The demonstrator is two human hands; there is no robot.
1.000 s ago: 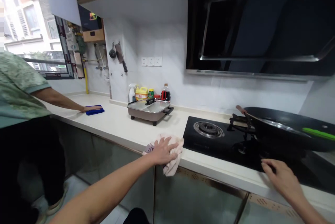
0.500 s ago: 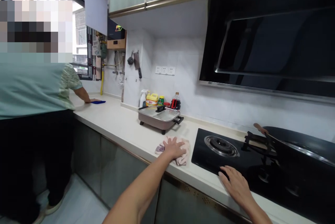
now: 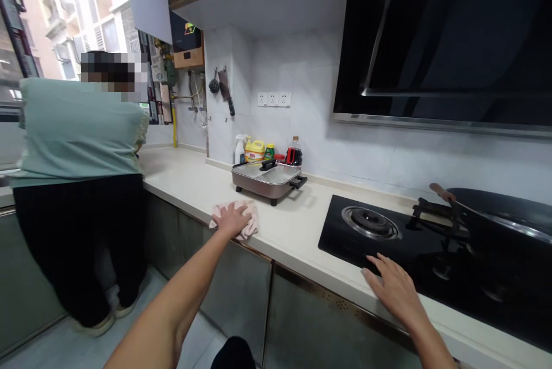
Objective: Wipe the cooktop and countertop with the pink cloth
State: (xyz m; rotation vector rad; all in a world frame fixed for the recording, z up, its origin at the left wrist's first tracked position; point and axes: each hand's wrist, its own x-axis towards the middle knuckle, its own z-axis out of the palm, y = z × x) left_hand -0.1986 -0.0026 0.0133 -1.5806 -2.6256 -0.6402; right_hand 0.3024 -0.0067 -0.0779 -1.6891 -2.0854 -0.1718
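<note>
My left hand (image 3: pixel 233 219) lies flat with spread fingers on a pale pink cloth (image 3: pixel 250 227), pressing it to the white countertop (image 3: pixel 293 225) near the front edge. The cloth is crumpled and sticks out around the fingers. Just behind it stands a brown square electric pan (image 3: pixel 259 185) with a glass lid and black handles. My right hand (image 3: pixel 394 285) is open, palm down, at the front edge of the black gas stove (image 3: pixel 334 231). Nothing shows in its fingers.
A wok (image 3: pixel 487 225) sits on the right burner. Cleaning bottles (image 3: pixel 255 150) and a dark sauce bottle (image 3: pixel 295 152) line the wall behind the pan. A cleaver (image 3: pixel 225 90) hangs above. On the left, another person (image 3: pixel 81 133) leans over the counter. A range hood (image 3: pixel 440 41) overhangs the stove.
My left hand has slid the cloth leftward along the counter's front edge, away from the stove. The right hand stays at the stove edge. The other person leans farther over, their hand now hidden.
</note>
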